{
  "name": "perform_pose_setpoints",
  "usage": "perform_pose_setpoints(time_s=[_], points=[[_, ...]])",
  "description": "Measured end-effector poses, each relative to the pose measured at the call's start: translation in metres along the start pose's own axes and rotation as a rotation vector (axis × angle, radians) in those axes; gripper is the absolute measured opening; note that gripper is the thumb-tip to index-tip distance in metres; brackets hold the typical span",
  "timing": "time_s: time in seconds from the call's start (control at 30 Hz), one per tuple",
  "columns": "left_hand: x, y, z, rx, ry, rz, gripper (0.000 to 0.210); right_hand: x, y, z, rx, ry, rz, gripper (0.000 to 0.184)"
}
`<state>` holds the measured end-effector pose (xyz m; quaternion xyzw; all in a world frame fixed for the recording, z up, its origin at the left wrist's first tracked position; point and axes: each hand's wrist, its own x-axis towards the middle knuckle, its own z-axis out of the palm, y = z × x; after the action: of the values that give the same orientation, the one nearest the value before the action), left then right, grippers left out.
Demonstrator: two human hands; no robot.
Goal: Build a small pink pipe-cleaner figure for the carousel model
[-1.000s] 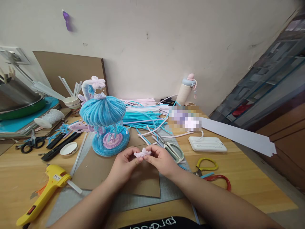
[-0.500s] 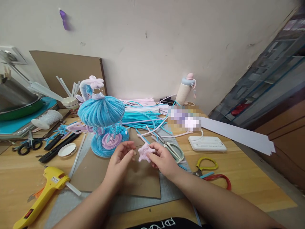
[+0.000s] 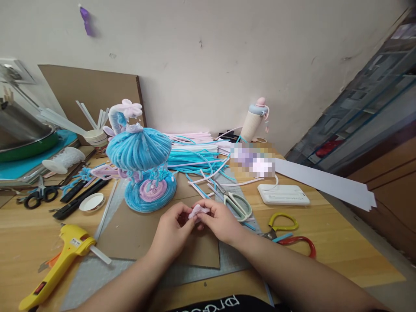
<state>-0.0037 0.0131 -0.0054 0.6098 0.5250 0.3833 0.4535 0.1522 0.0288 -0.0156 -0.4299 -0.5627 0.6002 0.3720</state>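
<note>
Between my two hands is a small pale pink fuzzy flower [image 3: 198, 210], apparently of pipe cleaner, held above a brown cardboard sheet [image 3: 143, 236]. My left hand [image 3: 175, 225] pinches its left side with thumb and forefinger. On the other side my right hand [image 3: 217, 217] grips it, fingers curled behind. Parts of the flower are covered by the fingertips. Left of my hands stands a blue and pink pipe-cleaner lamp-like craft [image 3: 139, 149] with a round coiled base and a pink flower on top.
Green-handled scissors [image 3: 238, 205] lie right of my hands, with red-and-yellow-handled scissors [image 3: 286, 232] nearer. A yellow glue gun [image 3: 63, 262] rests at left. Blue and pink pipe cleaners [image 3: 195, 160] are piled behind. A bottle [image 3: 253, 121] and a white power strip-like box [image 3: 283, 194] are at right.
My left hand has moved right and closed on the flower, which my right hand was holding alone. The flower has turned and now shows less of its face.
</note>
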Motion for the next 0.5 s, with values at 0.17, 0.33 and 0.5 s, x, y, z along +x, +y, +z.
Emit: perform_pose_setpoints(time_s=[0.17, 0.33, 0.5], points=[[-0.0028, 0.0008, 0.0046, 0.050, 0.006, 0.061, 0.012, 0.0006, 0.0015, -0.0019, -0.116, 0.083, -0.066, 0.008], [-0.0066, 0.0023, 0.0073, 0.069, -0.010, 0.152, 0.008, -0.0002, 0.0021, -0.0019, -0.137, 0.127, -0.111, 0.008], [-0.0093, 0.0024, 0.0102, 0.112, 0.001, 0.169, 0.010, -0.0007, -0.0015, 0.0001, -0.171, 0.148, -0.120, 0.011]])
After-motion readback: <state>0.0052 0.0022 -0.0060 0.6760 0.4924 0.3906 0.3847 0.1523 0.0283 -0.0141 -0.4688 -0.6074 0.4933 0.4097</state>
